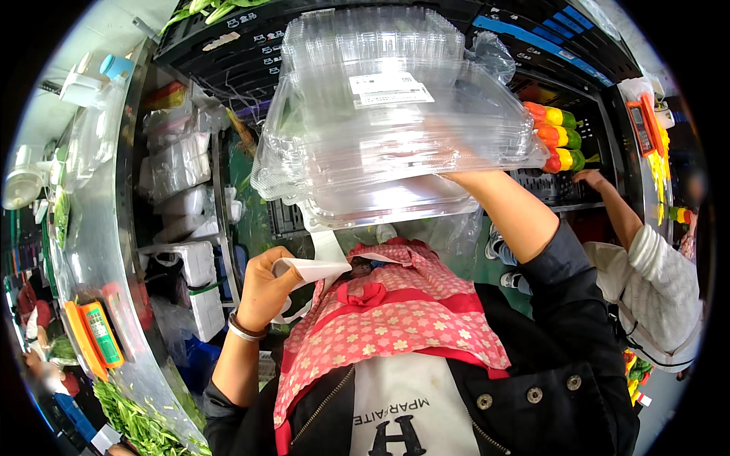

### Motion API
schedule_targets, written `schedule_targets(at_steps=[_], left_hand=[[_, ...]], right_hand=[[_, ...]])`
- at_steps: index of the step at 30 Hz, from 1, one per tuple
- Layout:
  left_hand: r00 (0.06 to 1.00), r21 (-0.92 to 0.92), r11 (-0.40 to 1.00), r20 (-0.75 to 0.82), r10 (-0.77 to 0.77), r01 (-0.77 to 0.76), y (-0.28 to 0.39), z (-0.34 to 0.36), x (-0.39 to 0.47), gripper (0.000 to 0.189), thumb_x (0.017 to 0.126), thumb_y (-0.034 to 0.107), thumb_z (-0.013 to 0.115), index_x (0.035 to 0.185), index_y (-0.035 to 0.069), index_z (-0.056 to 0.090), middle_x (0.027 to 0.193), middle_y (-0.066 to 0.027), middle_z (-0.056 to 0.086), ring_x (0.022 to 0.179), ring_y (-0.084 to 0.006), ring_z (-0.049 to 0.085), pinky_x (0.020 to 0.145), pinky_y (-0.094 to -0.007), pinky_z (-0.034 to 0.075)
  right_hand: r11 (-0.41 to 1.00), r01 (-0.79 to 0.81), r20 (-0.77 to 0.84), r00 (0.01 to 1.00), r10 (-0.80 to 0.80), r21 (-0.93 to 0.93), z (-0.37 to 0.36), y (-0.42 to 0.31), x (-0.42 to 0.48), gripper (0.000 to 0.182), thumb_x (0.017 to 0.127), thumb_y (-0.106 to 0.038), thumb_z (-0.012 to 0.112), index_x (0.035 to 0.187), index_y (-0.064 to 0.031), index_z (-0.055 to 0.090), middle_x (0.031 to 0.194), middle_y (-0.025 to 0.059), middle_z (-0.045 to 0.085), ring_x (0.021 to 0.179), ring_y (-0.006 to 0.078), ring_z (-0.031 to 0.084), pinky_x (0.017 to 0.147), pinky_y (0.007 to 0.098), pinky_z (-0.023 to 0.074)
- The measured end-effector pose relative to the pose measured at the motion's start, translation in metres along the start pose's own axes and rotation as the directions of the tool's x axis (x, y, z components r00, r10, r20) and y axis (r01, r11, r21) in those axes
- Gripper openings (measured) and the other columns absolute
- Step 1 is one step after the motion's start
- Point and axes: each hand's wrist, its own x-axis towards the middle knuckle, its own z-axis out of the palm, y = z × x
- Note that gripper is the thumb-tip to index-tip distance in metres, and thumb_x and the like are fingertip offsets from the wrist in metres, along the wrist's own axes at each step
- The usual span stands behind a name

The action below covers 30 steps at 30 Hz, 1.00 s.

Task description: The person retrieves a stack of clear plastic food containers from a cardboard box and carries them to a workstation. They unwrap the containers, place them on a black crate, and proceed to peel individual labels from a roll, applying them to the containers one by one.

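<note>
My left hand [274, 290] pinches a strip of white paper or label backing [311, 271], whose band runs up to the underside of a stack of clear plastic clamshell containers [399, 137]. My right arm reaches under or into that stack; my right hand [416, 139] shows only faintly through the plastic, and its fingers cannot be made out. White printed labels [391, 90] lie on top of the containers. Behind them rises a taller pile of clear ribbed plastic boxes [373, 40]. A pink flowered apron [388, 325] hangs just below the stack.
Black plastic crates [228, 51] stand behind the containers. At the right, packed red, yellow and green peppers [559, 137] lie near a co-worker's hand [590, 178]. A metal counter [128, 239] at the left bears an orange-cased device [97, 339] and leafy greens [137, 419]. Shelves below hold bagged packaging [182, 159].
</note>
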Motion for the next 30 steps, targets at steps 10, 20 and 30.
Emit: schedule_targets(at_steps=[10,20,30], left_hand=[[0.989,0.261,0.954,0.072,0.130,-0.145,0.013,-0.005,-0.001,0.011,0.075,0.006,0.069,0.072,0.001,0.060,0.064,-0.0009,0.056,0.061,-0.0071,0.051,0.054,-0.0228,0.039],[0.781,0.132,0.783,0.279,0.559,-0.608,0.046,0.024,0.026,0.019,0.066,-0.006,0.061,0.078,0.007,0.069,0.104,-0.0148,0.061,0.114,-0.0334,0.049,0.096,-0.0414,0.038],[0.780,0.032,0.816,0.317,0.539,-0.577,0.051,0.017,0.033,0.006,0.069,0.003,0.064,0.075,0.004,0.063,0.116,-0.0217,0.057,0.114,-0.0319,0.051,0.094,-0.0383,0.037]], right_hand=[[0.995,-0.028,-0.051,0.998,0.023,-0.098,0.019,0.015,-0.005,0.033,0.086,-0.026,0.059,0.113,-0.0063,0.060,0.115,0.0146,0.057,0.109,0.0270,0.053,0.096,0.0374,0.0420],[0.820,-0.020,-0.529,0.773,-0.350,-0.572,0.026,0.063,-0.048,0.040,0.086,-0.025,0.057,0.119,-0.0026,0.054,0.120,0.0214,0.053,0.107,0.0352,0.053,0.092,0.0429,0.0432],[0.866,-0.438,-0.675,0.717,0.173,-0.243,0.020,0.024,-0.096,0.038,0.080,-0.028,0.060,0.110,-0.0048,0.059,0.103,0.0220,0.061,0.095,0.0386,0.058,0.081,0.0438,0.0476]])
